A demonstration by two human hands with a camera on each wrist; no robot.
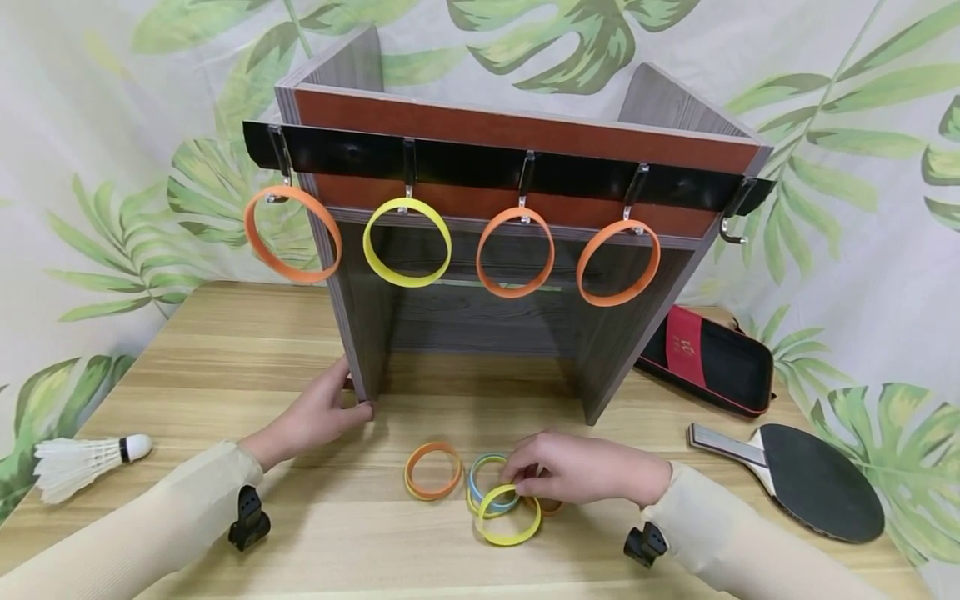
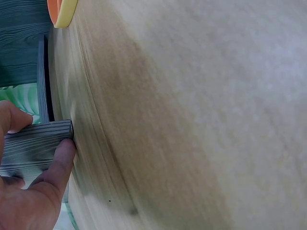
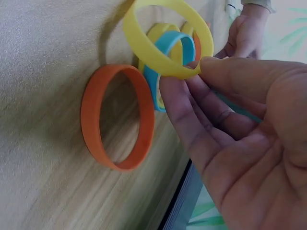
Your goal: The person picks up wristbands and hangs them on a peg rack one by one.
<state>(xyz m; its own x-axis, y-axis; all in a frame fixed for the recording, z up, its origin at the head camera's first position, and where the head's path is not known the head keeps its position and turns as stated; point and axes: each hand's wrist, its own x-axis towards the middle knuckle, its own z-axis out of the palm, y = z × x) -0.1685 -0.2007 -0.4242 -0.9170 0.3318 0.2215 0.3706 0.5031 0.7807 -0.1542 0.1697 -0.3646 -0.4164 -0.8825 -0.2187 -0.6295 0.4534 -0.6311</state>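
My right hand [image 1: 581,467] pinches a yellow silicone wristband [image 3: 168,72] between thumb and fingertips, raised over the tabletop. Under it lie a blue wristband [image 3: 152,86] and another yellow one, overlapping. An orange wristband [image 3: 91,127] lies beside these, partly behind my hand in the head view. To the left sits another orange wristband [image 1: 457,475] on top of a yellow one. My left hand [image 1: 318,412] grips the lower left side panel [image 2: 36,151] of a grey wooden stand, thumb on one face and fingers on the other.
A black bar [image 1: 465,162] with several hooks crosses the stand's front. Three orange wristbands and a yellow wristband [image 1: 370,250] hang there; the far-right hook [image 1: 731,237] holds none. A shuttlecock [image 1: 82,462] lies left, a table tennis paddle [image 1: 821,479] and black-red case [image 1: 723,367] right.
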